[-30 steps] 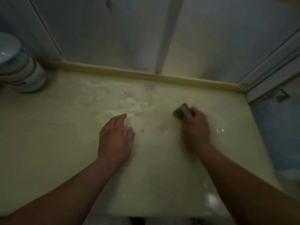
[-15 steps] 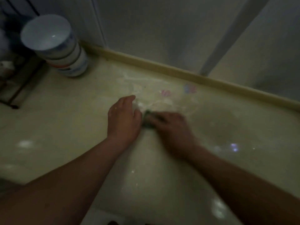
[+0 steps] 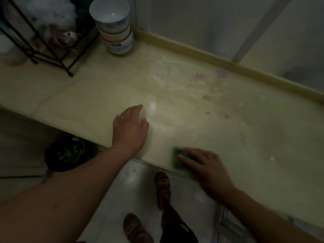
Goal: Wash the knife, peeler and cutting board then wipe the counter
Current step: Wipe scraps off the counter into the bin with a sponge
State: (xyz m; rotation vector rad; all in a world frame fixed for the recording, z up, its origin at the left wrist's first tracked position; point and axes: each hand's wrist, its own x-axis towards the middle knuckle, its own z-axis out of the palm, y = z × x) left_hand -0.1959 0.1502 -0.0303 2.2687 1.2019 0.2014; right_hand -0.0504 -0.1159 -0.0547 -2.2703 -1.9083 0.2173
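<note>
The pale yellow counter runs across the view, with white soapy smears and small coloured specks near its back edge. A green sponge lies at the counter's front edge. My right hand presses flat on the sponge, fingers stretched over it. My left hand rests flat on the counter to the left of the sponge, fingers straight, a ring on one finger. The knife, peeler and cutting board are out of sight.
A stack of white bowls stands at the counter's back left, beside a black wire rack holding cloth items. Below the counter, a dark bin with green scraps sits on the floor. My sandalled feet stand on white tiles.
My right hand has dragged the sponge from beside my left hand back to the counter's front edge. The view has tilted down and left, showing the floor and bin.
</note>
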